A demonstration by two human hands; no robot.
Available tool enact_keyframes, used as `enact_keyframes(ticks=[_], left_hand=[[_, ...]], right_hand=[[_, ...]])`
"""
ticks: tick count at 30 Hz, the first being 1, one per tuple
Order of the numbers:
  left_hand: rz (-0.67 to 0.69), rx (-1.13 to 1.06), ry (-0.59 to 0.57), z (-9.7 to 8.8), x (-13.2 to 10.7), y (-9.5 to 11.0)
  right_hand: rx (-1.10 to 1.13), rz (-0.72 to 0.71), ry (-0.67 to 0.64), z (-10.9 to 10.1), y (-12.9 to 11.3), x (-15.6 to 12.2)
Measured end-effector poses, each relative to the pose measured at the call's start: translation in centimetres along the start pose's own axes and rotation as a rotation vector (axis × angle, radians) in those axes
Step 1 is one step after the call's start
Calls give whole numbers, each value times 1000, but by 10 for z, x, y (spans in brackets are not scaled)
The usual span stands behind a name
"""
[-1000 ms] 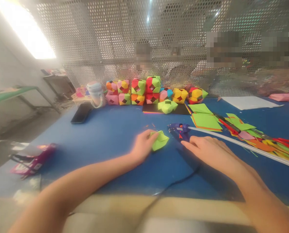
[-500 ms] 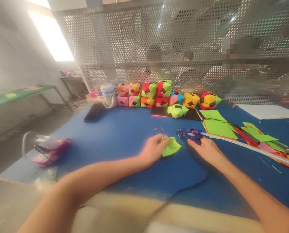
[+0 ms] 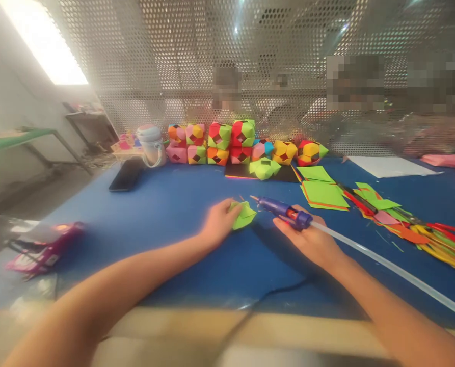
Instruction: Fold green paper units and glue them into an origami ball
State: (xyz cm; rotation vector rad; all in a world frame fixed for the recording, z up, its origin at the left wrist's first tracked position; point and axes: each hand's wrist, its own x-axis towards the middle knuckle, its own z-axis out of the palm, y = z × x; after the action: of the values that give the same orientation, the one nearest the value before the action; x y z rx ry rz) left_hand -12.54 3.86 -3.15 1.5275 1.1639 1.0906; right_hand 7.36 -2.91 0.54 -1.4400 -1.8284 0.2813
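Note:
My left hand (image 3: 218, 223) pinches a folded green paper piece (image 3: 243, 215) against the blue table top (image 3: 174, 214). My right hand (image 3: 311, 240) is wrapped round a blue glue gun (image 3: 280, 208), lifted off the table, its nozzle pointing left toward the green piece. A long clear glue stick (image 3: 387, 265) trails out of the gun's back to the right. The gun's black cord (image 3: 265, 295) runs toward the table's near edge.
Colourful paper cubes and balls (image 3: 235, 142) line the far side by a perforated metal screen (image 3: 227, 61), people behind it. A black phone (image 3: 127, 174), a white jar (image 3: 151, 145), green sheets (image 3: 322, 191), paper scraps (image 3: 422, 229) and a pink packet (image 3: 47, 250) also lie about.
My right hand has closed on the glue gun and lifted it, nozzle swung toward the green piece. My left hand has stayed on the green paper.

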Motion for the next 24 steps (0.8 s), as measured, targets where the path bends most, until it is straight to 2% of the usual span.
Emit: enact_keyframes(ticks=[4, 10, 17, 24], left_hand=[[17, 4, -4, 0, 0, 0], [21, 16, 8, 0, 1, 1], [50, 117, 5, -1, -2, 3], [93, 195, 5, 0, -5, 7]], right_hand=[[-62, -77, 1, 1, -5, -2], [-180, -118, -9, 4, -2, -4], [-473, -256, 52, 11, 0, -7], [-520, -308, 65, 10, -2, -8]])
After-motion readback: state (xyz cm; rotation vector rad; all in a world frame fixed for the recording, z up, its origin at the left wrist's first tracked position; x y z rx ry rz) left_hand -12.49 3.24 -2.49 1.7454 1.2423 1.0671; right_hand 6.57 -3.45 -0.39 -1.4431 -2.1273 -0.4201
